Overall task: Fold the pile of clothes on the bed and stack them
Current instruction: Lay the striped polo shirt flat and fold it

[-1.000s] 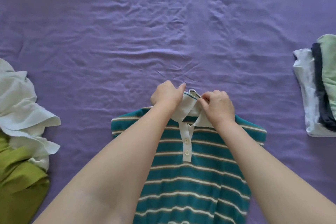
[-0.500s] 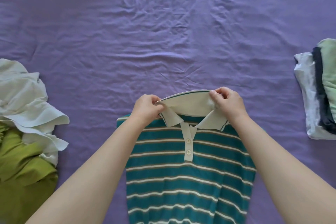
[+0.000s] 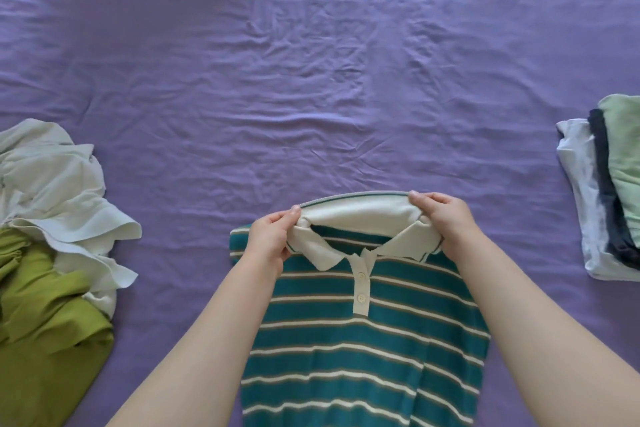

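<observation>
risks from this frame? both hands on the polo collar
1. Left hand and right hand pinch only the collar; the striped polo body could bunch or skew if pulled.
2. The unfolded pile sits close on the left and could snag a sleeve.

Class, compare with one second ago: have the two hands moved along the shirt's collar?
Yes. The left hand and right hand have spread apart from the button placket to the collar's ends.
</observation>
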A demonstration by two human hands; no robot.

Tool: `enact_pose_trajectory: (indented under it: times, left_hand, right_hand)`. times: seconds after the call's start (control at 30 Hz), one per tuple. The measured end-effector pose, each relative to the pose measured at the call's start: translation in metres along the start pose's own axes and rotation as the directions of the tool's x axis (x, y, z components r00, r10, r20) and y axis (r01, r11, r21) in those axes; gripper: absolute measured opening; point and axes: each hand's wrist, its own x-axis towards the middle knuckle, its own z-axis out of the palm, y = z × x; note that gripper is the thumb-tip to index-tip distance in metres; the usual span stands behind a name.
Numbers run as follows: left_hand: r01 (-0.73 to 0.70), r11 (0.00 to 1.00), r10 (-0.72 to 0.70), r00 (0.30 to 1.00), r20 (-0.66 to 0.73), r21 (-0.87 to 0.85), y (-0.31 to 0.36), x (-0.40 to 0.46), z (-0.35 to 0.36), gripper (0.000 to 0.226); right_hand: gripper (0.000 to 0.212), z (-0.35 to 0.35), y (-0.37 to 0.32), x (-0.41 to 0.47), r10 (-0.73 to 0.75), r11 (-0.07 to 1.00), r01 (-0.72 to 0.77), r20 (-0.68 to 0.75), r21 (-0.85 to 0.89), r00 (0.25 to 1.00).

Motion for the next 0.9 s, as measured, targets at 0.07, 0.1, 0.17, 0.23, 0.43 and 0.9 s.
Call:
enact_pose_trajectory:
  times: [0.07,0.1,0.17,0.23,0.43,0.9]
  left_hand:
    - [0.025,0.997,-0.029,0.998,-0.057,-0.069,-0.001,0.002,0.001,0.009]
    - [0.002,0.998,-0.008,0.996,-0.092,-0.066,-0.002,0.002,0.002,0.01]
    - [-0.15,0.967,0.183,0.971,-0.154,0.206,-0.006,0.003,0.003,0.017]
    - [-0.344,0.641,0.509,0.859,-0.045,0.686,-0.009,-0.001,0.006,0.023]
    - [-0.494,-0.025,0.628,0.669,0.398,0.869,-0.002,0.002,0.042,0.037]
    - [-0.755,-0.306,0.313,0.495,0.81,0.58,0.017,0.041,0.131,0.026]
  right_hand:
    - [0.015,0.001,0.004,0.003,0.058,0.997,-0.056,-0.037,0.05,0.998]
    - [0.014,0.002,0.007,0.004,0.058,0.998,-0.056,-0.064,0.033,0.996]
    - [0.011,0.003,0.011,0.005,-0.075,0.984,0.053,-0.125,-0.169,0.989]
    - [0.013,0.003,0.014,0.002,-0.305,0.854,0.225,-0.102,-0.469,0.947]
    - [0.027,0.016,0.014,-0.015,-0.587,0.56,0.334,-0.078,-0.759,0.806]
    - [0.038,0.018,0.051,-0.027,-0.555,0.756,0.368,-0.234,-0.541,0.798]
